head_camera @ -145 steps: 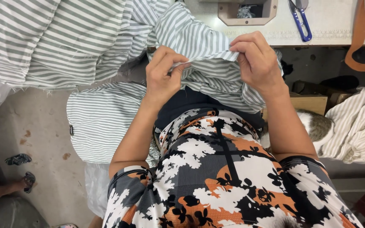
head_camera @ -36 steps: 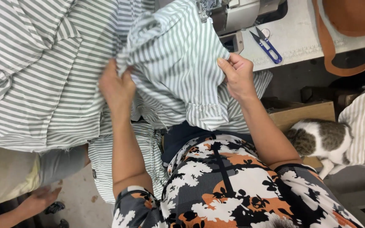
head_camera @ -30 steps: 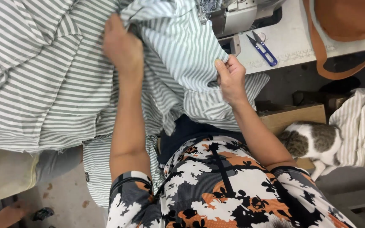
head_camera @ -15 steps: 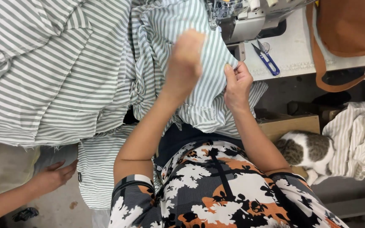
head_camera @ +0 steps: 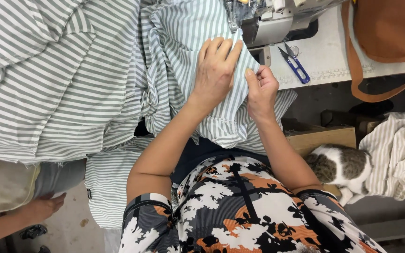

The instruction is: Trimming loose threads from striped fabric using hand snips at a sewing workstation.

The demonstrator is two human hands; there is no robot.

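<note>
Lying heaped at upper left: striped fabric (head_camera: 57, 79), unsewn. Pressing flat at upper centre, fingers spread open, left hand (head_camera: 216, 70) smoothing the striped piece (head_camera: 183, 42). Pinching its edge just beside, right hand (head_camera: 260, 89), fingers closed. Waiting above: sewing machine (head_camera: 277, 18); seam seemingly not yet begun.

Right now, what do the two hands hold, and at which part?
Both hold the striped cloth. The right hand pinches its right edge near the sewing machine; the left hand lies flat on top, pressing it down beside that edge.

Left hand (head_camera: 216, 70) flat, right hand (head_camera: 260, 89) pinching.
</note>
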